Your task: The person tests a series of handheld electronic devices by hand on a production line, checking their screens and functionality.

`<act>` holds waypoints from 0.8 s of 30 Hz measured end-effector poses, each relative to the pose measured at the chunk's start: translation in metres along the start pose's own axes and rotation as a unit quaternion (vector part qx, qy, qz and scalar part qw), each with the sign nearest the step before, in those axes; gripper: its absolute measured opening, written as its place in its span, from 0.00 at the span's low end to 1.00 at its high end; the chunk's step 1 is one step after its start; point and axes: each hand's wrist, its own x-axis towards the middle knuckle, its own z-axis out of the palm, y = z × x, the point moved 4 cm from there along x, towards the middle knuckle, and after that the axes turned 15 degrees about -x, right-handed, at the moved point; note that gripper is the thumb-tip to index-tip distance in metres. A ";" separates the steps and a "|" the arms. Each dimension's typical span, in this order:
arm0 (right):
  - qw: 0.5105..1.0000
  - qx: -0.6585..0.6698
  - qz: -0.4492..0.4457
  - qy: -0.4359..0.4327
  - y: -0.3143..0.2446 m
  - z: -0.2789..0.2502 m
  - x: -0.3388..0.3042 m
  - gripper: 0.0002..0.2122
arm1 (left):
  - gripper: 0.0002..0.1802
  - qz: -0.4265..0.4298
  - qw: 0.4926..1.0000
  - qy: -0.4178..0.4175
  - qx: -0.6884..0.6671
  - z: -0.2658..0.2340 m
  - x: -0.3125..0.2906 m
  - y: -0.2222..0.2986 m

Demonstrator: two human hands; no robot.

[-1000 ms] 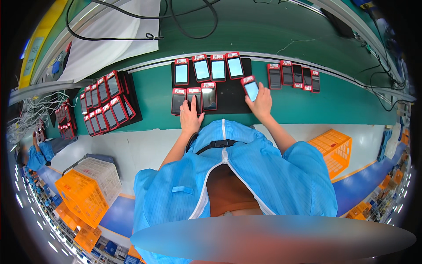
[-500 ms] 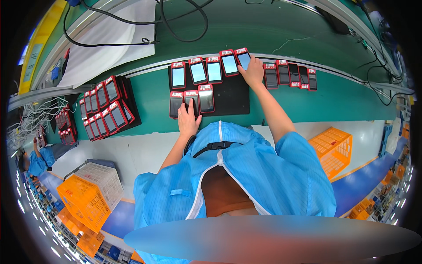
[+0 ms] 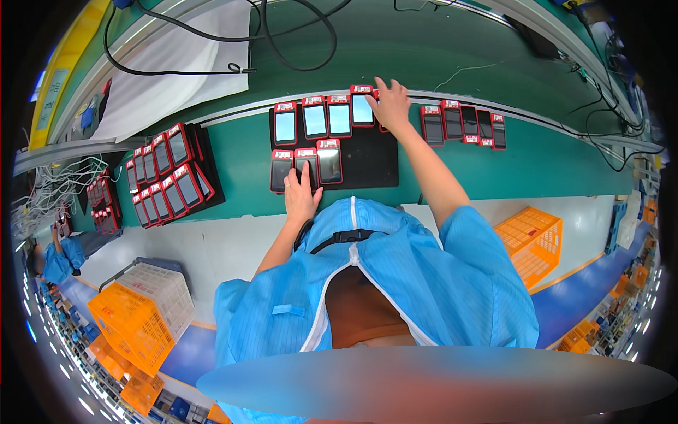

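Several red-framed handheld devices with touchscreens lie in two rows on a black mat (image 3: 371, 164). My left hand (image 3: 301, 201) rests with its fingers stretched over the dark-screened middle device (image 3: 306, 162) of the near row. Beside that one lie a dark-screened device (image 3: 281, 172) and another device (image 3: 330, 162). In the far row, screens glow pale blue on the left device (image 3: 285, 124), the second device (image 3: 314, 119) and the third device (image 3: 339, 117). My right hand (image 3: 393, 106), fingers spread, is at the row's right end, beside a lit device (image 3: 362, 110). It mostly hides the rightmost device (image 3: 383, 126).
More red-framed devices (image 3: 452, 121) line the green table (image 3: 530, 169) to the right. Several others lie on a black tray (image 3: 213, 166) at left. Cables (image 3: 296, 67) hang above. Orange crates (image 3: 531, 247) stand on the floor; a co-worker in blue (image 3: 60, 258) is far left.
My right hand has moved a little left and away from me, its fingers spreading. The lit device beside it now lies straighter, and the rightmost one is mostly covered. My left hand stays put.
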 end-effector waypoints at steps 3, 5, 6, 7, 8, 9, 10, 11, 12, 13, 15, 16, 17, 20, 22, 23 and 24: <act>0.997 -0.008 -0.017 -0.079 -0.006 0.015 0.023 0.26 | 0.49 -0.002 1.000 -0.013 -0.003 0.004 0.002 0.001; 0.978 -0.009 -0.023 -0.206 -0.017 0.022 0.026 0.25 | 0.49 -0.007 1.000 -0.010 0.002 0.002 0.000 -0.001; 0.980 0.010 -0.026 -0.198 -0.021 0.020 0.025 0.23 | 0.49 -0.009 1.000 -0.010 0.003 0.001 -0.001 -0.002; 0.979 0.008 -0.029 -0.199 -0.021 0.022 0.022 0.23 | 0.49 -0.012 1.000 -0.009 0.002 0.001 -0.002 -0.001; 0.982 0.010 -0.044 -0.185 -0.019 0.021 0.019 0.22 | 0.49 -0.006 1.000 0.000 0.002 0.000 -0.001 0.000; 0.984 0.012 -0.058 -0.170 -0.017 0.021 0.016 0.22 | 0.48 0.001 1.000 0.008 0.001 -0.001 -0.001 0.001; 0.984 0.011 -0.058 -0.171 -0.016 0.021 0.014 0.22 | 0.48 0.000 1.000 0.009 0.000 -0.001 0.001 0.002; 0.986 0.008 -0.062 -0.154 -0.014 0.020 0.012 0.22 | 0.49 0.001 1.000 0.008 -0.001 -0.001 0.002 0.004; 0.988 0.005 -0.064 -0.138 -0.013 0.019 0.010 0.23 | 0.49 0.003 1.000 0.007 -0.002 0.000 0.003 0.006; 0.988 0.005 -0.065 -0.138 -0.016 0.016 0.006 0.23 | 0.49 0.002 1.000 0.008 -0.002 0.000 0.004 0.007; 0.989 -0.107 -0.088 0.060 -0.032 -0.009 -0.008 0.26 | 0.50 -0.024 1.000 0.012 0.009 0.001 0.005 0.006; 0.988 -0.082 -0.113 0.067 -0.047 -0.018 -0.022 0.29 | 0.50 -0.028 0.999 0.013 0.010 0.001 0.005 0.005; 0.986 -0.056 -0.137 0.074 -0.065 -0.027 -0.042 0.32 | 0.50 -0.034 0.999 0.012 0.013 0.002 0.005 0.004; 0.950 0.046 -0.293 -0.095 -0.106 -0.025 -0.115 0.41 | 0.51 -0.033 0.999 0.020 0.009 0.004 0.005 0.003; 0.933 0.072 -0.343 -0.087 -0.116 -0.025 -0.134 0.44 | 0.51 -0.030 0.999 0.030 0.003 0.004 0.005 0.003; 0.934 0.053 -0.349 -0.059 -0.118 -0.026 -0.137 0.45 | 0.51 -0.031 0.999 0.034 0.000 0.003 0.005 0.003; 0.934 0.034 -0.355 -0.030 -0.119 -0.027 -0.138 0.47 | 0.51 -0.031 0.999 0.039 -0.003 0.002 0.004 0.002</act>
